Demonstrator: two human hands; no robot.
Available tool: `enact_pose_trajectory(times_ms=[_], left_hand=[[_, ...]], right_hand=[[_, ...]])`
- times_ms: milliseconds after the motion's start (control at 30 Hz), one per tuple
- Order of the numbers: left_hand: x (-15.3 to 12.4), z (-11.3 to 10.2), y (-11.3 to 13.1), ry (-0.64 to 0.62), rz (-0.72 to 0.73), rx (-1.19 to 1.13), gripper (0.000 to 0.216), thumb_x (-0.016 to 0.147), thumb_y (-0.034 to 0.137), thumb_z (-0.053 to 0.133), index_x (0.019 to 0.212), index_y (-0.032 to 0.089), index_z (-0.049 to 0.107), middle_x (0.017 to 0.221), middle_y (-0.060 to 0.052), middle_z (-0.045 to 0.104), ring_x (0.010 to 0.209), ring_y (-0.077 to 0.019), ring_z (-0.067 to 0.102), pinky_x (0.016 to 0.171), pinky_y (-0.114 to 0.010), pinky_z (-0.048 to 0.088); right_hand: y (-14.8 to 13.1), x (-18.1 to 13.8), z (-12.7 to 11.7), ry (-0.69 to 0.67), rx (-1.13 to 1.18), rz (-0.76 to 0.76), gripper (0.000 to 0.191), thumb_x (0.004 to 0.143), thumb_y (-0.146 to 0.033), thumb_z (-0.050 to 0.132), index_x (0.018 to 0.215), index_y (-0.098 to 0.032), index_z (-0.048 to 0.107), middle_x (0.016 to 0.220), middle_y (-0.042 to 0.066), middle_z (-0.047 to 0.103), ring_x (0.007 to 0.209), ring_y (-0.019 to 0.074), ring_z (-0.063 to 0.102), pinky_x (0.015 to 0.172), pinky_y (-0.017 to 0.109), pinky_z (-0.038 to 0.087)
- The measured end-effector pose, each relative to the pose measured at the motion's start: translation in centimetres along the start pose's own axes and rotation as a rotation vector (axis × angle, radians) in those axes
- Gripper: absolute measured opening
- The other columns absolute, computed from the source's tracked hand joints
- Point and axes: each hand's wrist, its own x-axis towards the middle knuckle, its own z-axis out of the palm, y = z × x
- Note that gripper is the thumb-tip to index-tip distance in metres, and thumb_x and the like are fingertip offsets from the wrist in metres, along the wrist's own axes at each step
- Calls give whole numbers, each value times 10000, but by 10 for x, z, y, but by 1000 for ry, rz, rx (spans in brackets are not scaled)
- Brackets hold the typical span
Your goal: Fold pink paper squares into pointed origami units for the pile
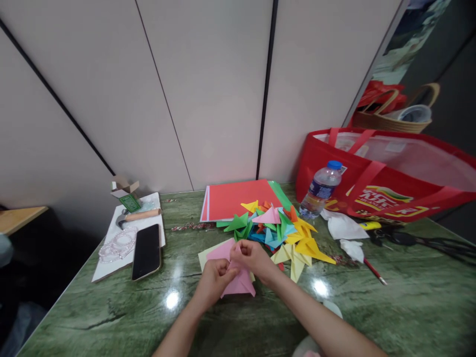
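Note:
Between my hands, at the near middle of the green marbled table, is a partly folded sheet of pink origami paper (240, 285). My left hand (215, 280) grips its left side between thumb and fingers. At its upper edge my right hand (251, 255) pinches the paper. Flat pink and pale yellow sheets (204, 256) lie just behind, partly covered by my hands. Right behind my right hand spreads a pile of folded paper pieces (273, 230) in green, yellow, blue, orange and pink.
Red paper sheets (238, 198) lie at the back. A water bottle (322, 191) stands before a red shopping bag (390, 178). Tissues (344, 225) and a red pencil (375, 271) are at right. Left are a black phone (146, 252), a small hammer (139, 215) and a small box (127, 194).

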Motion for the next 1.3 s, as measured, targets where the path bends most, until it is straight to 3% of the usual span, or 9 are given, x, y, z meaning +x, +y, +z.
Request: enact_pose_trajectory(times_ms=[100, 233, 400, 500, 667, 767, 833, 1000, 1300], left_hand=[[0, 1, 0, 10, 9, 1, 359, 630, 456, 545, 490, 186, 355, 487, 68, 253, 469, -66, 204, 447, -210, 128], [-2, 4, 4, -7, 20, 6, 326, 639, 447, 525, 514, 179, 388, 501, 60, 280, 477, -71, 220, 447, -211, 145], [-5, 0, 10, -15, 33, 37, 347, 639, 405, 548, 472, 188, 334, 475, 72, 244, 463, -64, 195, 443, -217, 121], [-6, -3, 11, -43, 46, 80, 386, 637, 395, 576, 447, 186, 312, 469, 77, 219, 457, -59, 187, 441, -225, 108], [-6, -5, 10, -109, 23, 50, 448, 620, 458, 625, 446, 171, 328, 457, 84, 219, 443, -47, 181, 430, -219, 94], [-5, -8, 8, -61, -46, -101, 436, 576, 484, 669, 470, 149, 410, 434, 78, 312, 405, -40, 247, 400, -192, 138], [-4, -12, 8, -41, -106, -247, 410, 572, 495, 674, 530, 132, 487, 434, 48, 435, 369, -62, 359, 378, -188, 231], [-5, -19, 13, -71, -149, -448, 363, 603, 438, 691, 663, 93, 592, 489, -49, 613, 377, -150, 538, 381, -249, 407], [-5, -17, 12, -80, -163, -448, 321, 583, 383, 725, 607, 94, 587, 471, -44, 625, 370, -135, 551, 371, -226, 423]], right_hand=[[-4, -2, -2, -100, -73, -5, 322, 462, -260, 778, 674, -144, 565, 564, -54, 540, 495, 76, 433, 487, 198, 331], [-5, -4, -1, -80, -79, -33, 265, 491, -245, 763, 638, -138, 570, 523, -65, 515, 474, 63, 416, 466, 185, 310], [1, -1, -5, -98, 26, 80, 307, 494, -347, 773, 617, -119, 607, 539, -26, 578, 476, 76, 470, 475, 196, 339], [7, 3, -9, -73, 40, 190, 373, 536, -455, 726, 602, -100, 632, 467, -30, 536, 392, 49, 397, 418, 188, 291], [12, 7, -10, -25, 50, 266, 466, 603, -562, 629, 597, -97, 629, 440, -19, 514, 373, 66, 421, 397, 195, 305], [5, 6, -10, -12, 96, 186, 394, 674, -521, 597, 812, -153, 633, 529, -34, 554, 451, 77, 488, 447, 189, 360], [0, 5, -13, -106, 133, 41, 347, 663, -408, 659, 939, -208, 594, 667, -25, 612, 583, 100, 560, 540, 210, 423], [-1, 4, -23, -302, -99, -122, 142, 636, -230, 680, 752, -154, 654, 746, 7, 635, 677, 119, 582, 654, 247, 447], [-2, 4, -29, -342, -228, -126, 159, 606, -221, 694, 744, -142, 686, 738, 18, 640, 664, 129, 581, 636, 251, 459]])
